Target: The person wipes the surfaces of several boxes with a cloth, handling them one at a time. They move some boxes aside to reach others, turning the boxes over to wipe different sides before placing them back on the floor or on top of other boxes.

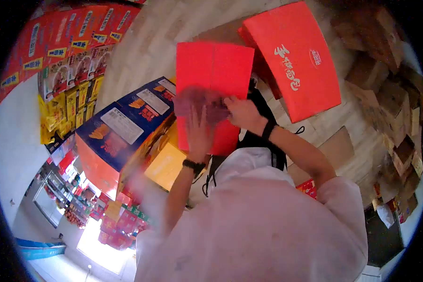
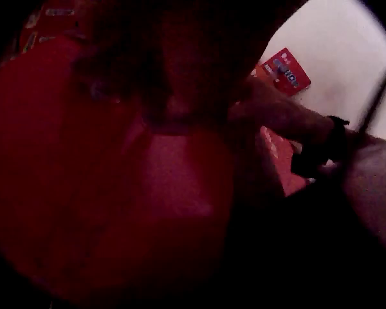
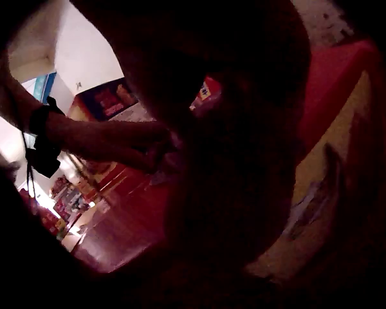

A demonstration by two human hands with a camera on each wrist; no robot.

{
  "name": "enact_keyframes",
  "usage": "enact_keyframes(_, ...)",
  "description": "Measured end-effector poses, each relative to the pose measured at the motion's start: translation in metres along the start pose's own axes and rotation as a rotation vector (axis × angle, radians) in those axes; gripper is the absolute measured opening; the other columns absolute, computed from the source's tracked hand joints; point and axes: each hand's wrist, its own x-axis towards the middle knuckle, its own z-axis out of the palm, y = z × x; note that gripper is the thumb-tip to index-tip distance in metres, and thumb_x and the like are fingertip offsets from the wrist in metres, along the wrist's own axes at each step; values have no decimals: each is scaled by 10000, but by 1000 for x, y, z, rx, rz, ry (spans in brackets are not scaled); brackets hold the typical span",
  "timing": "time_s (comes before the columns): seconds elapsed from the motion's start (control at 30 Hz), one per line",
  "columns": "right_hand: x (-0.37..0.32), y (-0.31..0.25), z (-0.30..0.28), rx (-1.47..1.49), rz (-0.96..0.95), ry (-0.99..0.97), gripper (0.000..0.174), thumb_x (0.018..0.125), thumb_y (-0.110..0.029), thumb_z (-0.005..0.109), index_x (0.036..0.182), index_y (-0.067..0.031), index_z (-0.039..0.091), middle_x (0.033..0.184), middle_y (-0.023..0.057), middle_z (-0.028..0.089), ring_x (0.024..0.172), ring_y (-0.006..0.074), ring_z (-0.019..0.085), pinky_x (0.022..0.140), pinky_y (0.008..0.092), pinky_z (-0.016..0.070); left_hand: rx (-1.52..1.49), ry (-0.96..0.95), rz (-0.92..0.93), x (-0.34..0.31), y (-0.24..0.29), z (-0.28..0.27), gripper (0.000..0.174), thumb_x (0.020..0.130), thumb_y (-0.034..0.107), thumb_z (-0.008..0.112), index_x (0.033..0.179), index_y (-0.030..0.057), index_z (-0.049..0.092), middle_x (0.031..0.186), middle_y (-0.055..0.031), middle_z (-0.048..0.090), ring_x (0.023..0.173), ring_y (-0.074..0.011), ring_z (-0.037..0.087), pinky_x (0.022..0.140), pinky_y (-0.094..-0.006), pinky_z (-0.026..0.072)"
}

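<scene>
A closed red box (image 1: 215,66) stands upright in front of the person, its flat top facing the head camera. Over that top lies a blurred, thin, purplish see-through plastic bag (image 1: 191,99). The left hand (image 1: 200,134) rests on the box's near left part, fingers stretched forward over the bag's edge. From the right, the right hand (image 1: 243,113) curls its fingers and pinches the bag close to the left fingertips. In the right wrist view the left hand (image 3: 138,145) reaches in from the side toward the bag. Both wrist views are very dark.
A red box with white lettering (image 1: 298,61) stands at the right. Left are a blue-topped carton (image 1: 122,122), a yellow box (image 1: 169,165) and stacked red and yellow packages (image 1: 70,70). Flattened cardboard (image 1: 385,94) is heaped far right. A black bag (image 1: 263,105) lies behind the right forearm.
</scene>
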Motion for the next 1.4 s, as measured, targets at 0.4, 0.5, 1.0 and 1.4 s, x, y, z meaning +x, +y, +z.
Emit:
enact_keyframes(0.4,76,52,-67,-21,131,401,385,767,-167,647,1099,-53,490,979,149,587,763,354,638,614,455,527,-36,204,199,196,25,-45,597,795,123,643,1359,108,448,1339,-250,424,1233,-436,431,1009,-503,399)
enact_keyframes(0.5,69,45,-57,-35,129,471,387,772,-171,652,1105,-63,487,979,144,573,769,356,633,620,452,526,89,186,178,187,20,-47,548,776,100,637,1295,86,461,1181,-243,491,1114,-425,506,902,-509,453)
enact_keyframes(1.0,-54,-52,100,-247,183,511,493,811,-207,661,1223,-5,481,1072,188,524,916,358,599,775,453,505,-180,168,-5,-39,-66,21,787,782,130,652,1477,96,284,1209,-236,514,1060,-423,552,897,-485,474)
enact_keyframes(1.4,-91,-101,156,-158,191,283,449,755,-229,642,1120,-39,462,962,221,609,856,390,635,683,489,527,-51,206,136,-115,-111,36,671,751,170,673,1379,77,456,1258,-194,478,1190,-384,459,992,-486,410)
